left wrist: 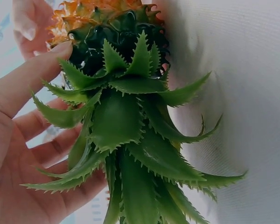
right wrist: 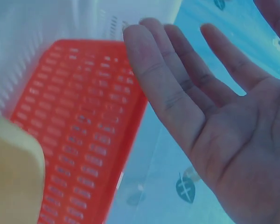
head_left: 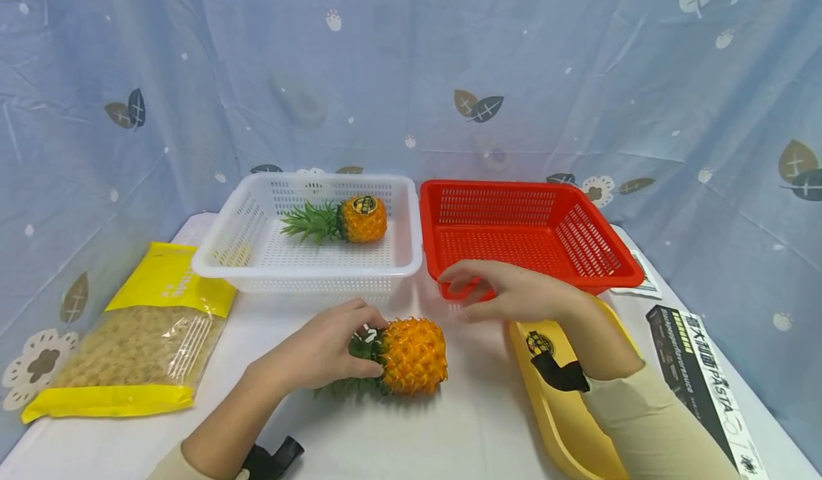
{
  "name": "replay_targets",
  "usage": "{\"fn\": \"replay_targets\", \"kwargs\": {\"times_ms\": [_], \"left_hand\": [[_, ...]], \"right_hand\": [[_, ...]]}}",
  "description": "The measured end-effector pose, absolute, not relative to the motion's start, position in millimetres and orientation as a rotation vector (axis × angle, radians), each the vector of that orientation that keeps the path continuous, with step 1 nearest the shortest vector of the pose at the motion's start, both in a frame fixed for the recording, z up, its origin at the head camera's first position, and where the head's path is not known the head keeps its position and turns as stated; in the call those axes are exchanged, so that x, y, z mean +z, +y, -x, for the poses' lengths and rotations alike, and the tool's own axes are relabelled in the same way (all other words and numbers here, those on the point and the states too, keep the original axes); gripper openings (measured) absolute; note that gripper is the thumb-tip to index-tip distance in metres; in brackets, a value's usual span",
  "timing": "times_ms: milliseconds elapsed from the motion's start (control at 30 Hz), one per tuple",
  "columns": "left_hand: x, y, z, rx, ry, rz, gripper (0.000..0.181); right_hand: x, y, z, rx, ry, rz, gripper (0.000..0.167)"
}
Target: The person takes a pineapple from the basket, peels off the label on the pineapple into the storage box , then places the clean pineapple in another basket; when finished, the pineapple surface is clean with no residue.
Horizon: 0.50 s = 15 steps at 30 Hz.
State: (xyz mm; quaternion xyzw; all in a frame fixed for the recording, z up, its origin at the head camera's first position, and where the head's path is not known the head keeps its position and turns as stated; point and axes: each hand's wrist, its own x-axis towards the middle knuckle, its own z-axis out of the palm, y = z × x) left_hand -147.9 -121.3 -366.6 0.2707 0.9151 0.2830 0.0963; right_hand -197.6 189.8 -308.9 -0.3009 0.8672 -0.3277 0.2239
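Observation:
An orange pineapple (head_left: 416, 357) with a green leafy crown lies on its side on the white table, crown toward the left. My left hand (head_left: 327, 344) holds it where the crown meets the fruit. In the left wrist view, the thumb lies against the pineapple's dark green base (left wrist: 119, 39), and the other fingers pass behind the leaves (left wrist: 121, 116). My right hand (head_left: 507, 291) hovers near the front of the red basket (head_left: 597, 280), holding nothing. Its fingers look extended and slightly bent in the right wrist view.
A second pineapple (head_left: 364, 220) lies in the white basket (head_left: 308, 273) at the back left. A yellow container (head_left: 546, 409) sits under my right forearm. At the left is a yellow bag (head_left: 144, 337) of beige pieces; at the right, a black and white pasta package (head_left: 696, 380).

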Motion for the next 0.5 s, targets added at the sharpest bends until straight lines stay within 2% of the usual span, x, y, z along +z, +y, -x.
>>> {"fn": "replay_targets", "kwargs": {"times_ms": [500], "left_hand": [[-364,-120,149,0.829,2.698,-0.754,0.051]], "right_hand": [[-325,159,192,-0.806,2.350,0.771,0.074]]}}
